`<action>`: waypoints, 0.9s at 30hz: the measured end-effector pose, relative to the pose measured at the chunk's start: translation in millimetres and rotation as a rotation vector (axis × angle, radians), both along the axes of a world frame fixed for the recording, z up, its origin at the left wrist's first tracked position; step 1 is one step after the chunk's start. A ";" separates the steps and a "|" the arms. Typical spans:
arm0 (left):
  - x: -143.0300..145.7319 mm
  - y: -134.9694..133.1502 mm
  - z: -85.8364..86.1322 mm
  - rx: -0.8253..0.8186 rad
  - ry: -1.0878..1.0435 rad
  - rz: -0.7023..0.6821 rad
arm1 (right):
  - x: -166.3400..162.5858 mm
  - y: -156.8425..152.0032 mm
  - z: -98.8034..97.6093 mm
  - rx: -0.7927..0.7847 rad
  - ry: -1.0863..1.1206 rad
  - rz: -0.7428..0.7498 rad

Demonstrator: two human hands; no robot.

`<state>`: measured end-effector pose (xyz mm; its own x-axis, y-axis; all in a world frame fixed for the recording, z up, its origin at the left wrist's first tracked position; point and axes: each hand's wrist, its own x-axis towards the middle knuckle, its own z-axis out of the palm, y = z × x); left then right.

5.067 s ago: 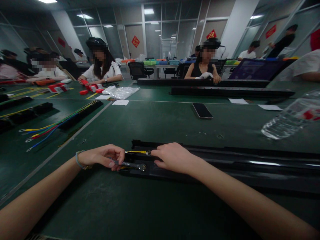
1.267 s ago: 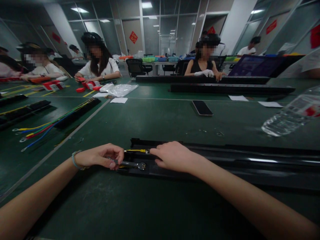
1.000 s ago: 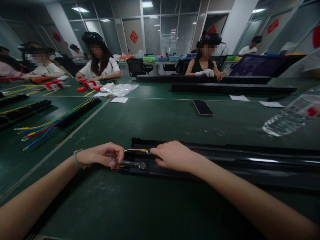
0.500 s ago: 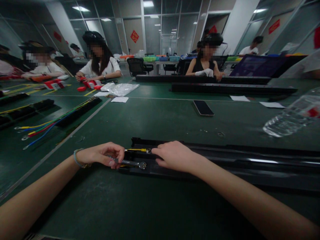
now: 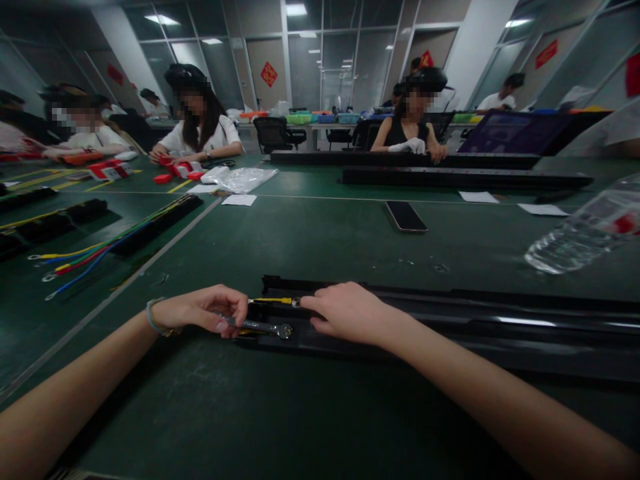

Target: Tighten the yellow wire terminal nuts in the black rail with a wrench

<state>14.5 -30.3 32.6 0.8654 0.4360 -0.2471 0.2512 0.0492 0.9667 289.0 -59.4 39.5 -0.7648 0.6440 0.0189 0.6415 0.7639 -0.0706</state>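
Note:
My left hand [image 5: 213,311] is closed around the handle of a combination wrench [image 5: 257,325], whose ring end lies over the near side of a long black channel [image 5: 430,317]. Inside the channel a yellow wire [image 5: 273,301] ends in a metal ring terminal [image 5: 296,302]. An outstretched finger of my right hand [image 5: 347,310] touches the side of that terminal. The right thumb is held apart, lower down, with nothing visible between it and the finger. My remaining right fingers are largely hidden. Some yellow also shows below the wrench, partly covered.
A phone [image 5: 406,217] lies beyond the channel, with a clear plastic bottle [image 5: 583,230] to its right. Bundled coloured wires with ring terminals [image 5: 83,259] are at left. Co-workers [image 5: 200,127] sit across the green table [image 5: 310,233], near more black channels [image 5: 465,177].
Both hands hold almost the same pose. My right hand has shifted very slightly left at the ring terminal, and the wrench stays where it was.

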 end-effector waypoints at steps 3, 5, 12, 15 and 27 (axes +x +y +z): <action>-0.3 0.9 -0.6 -0.001 0.003 -0.001 | -0.6 0.0 2.0 -0.027 -0.020 -0.015; 0.4 1.5 -0.8 0.001 0.001 -0.002 | -0.9 0.1 3.3 -0.039 -0.032 -0.024; 1.3 1.0 -0.6 -0.005 0.004 0.003 | -1.8 0.6 3.7 -0.051 -0.034 -0.028; 1.3 0.4 0.0 -0.001 0.006 0.006 | -1.7 1.1 2.9 -0.049 -0.038 -0.025; 1.3 0.3 -0.2 0.002 0.027 0.009 | -1.1 2.0 1.3 -0.043 -0.032 -0.012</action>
